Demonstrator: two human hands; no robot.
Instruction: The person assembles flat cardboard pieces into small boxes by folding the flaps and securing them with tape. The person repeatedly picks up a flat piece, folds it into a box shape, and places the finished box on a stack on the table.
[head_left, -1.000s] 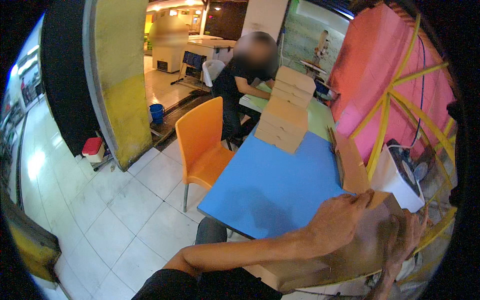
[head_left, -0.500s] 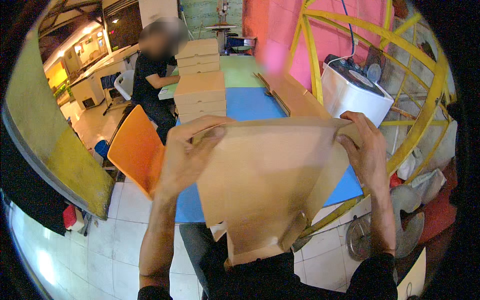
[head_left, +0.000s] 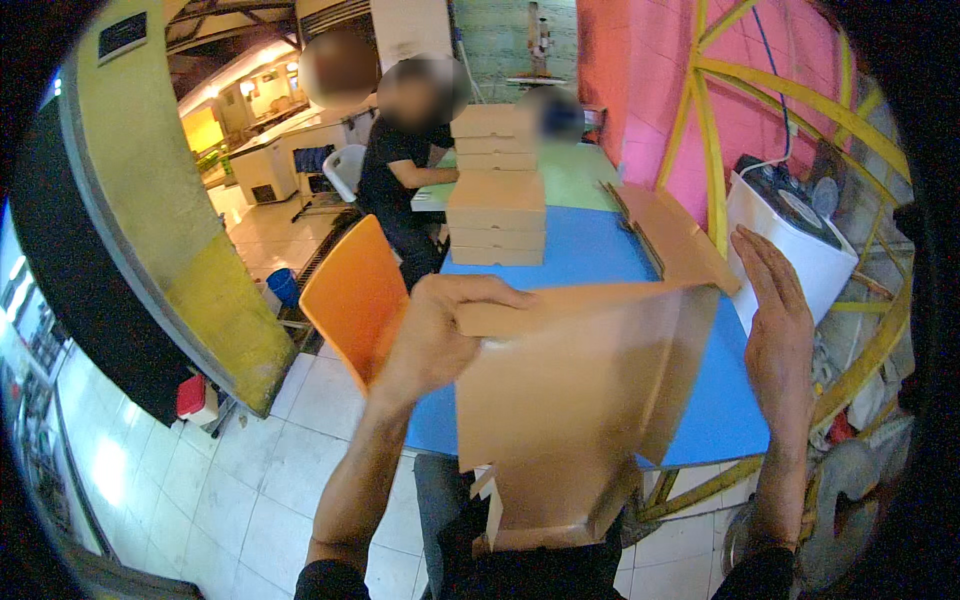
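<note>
A partly folded brown cardboard box (head_left: 570, 400) stands up before my body at the near edge of the blue table, its panels raised and its lower flaps bent. My left hand (head_left: 435, 335) is closed on the box's upper left corner, thumb and fingers pinching the board. To the right of the box, my right hand (head_left: 775, 320) is held upright with its fingers stretched out. A gap shows between that hand and the box's right side panel, and nothing is in it.
Stacked closed cardboard boxes (head_left: 497, 215) stand on the far left of the blue table (head_left: 590, 235). Flat cardboard sheets (head_left: 675, 235) lie along its right side. An orange chair (head_left: 352, 300) is at the left, a yellow metal frame (head_left: 712, 150) at the right. Beyond sits a person in black (head_left: 395, 185).
My right hand has let go of the box's upper right corner and straightened its fingers beside it. My left hand keeps its hold. The view has turned to the left.
</note>
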